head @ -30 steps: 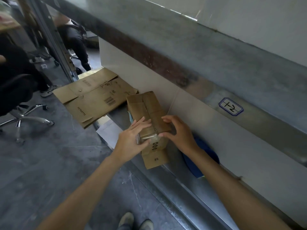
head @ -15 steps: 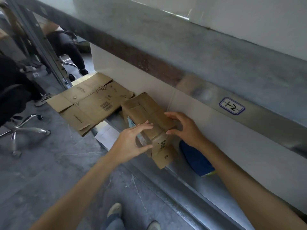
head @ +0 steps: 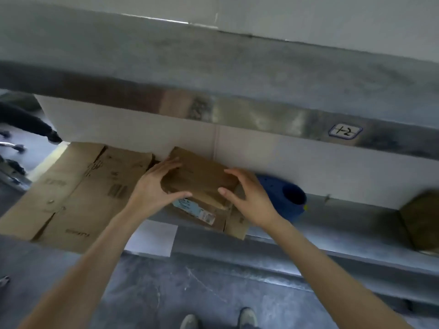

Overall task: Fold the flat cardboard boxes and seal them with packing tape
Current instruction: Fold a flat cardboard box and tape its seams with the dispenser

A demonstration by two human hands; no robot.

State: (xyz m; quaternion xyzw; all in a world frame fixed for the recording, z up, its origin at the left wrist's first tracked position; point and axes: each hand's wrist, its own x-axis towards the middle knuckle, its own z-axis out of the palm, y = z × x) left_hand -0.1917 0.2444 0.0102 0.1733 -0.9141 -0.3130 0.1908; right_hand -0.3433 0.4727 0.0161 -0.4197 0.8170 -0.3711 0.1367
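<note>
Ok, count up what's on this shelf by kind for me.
Cardboard boxes: 2, the small box gripped by the left hand and right hand, plus a box at the right edge
Flat cardboard pile: 1
Blue object: 1
White sheet: 1
Total: 5

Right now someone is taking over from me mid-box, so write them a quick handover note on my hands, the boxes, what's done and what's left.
Left grip and right grip both hold the small box on the metal ledge.
Flat boxes lie stacked to its left; another box sits far right.
Done: small box folded into shape.
Left: its near flap sticks out loose, tape not discernible on it; flat boxes not yet folded.
</note>
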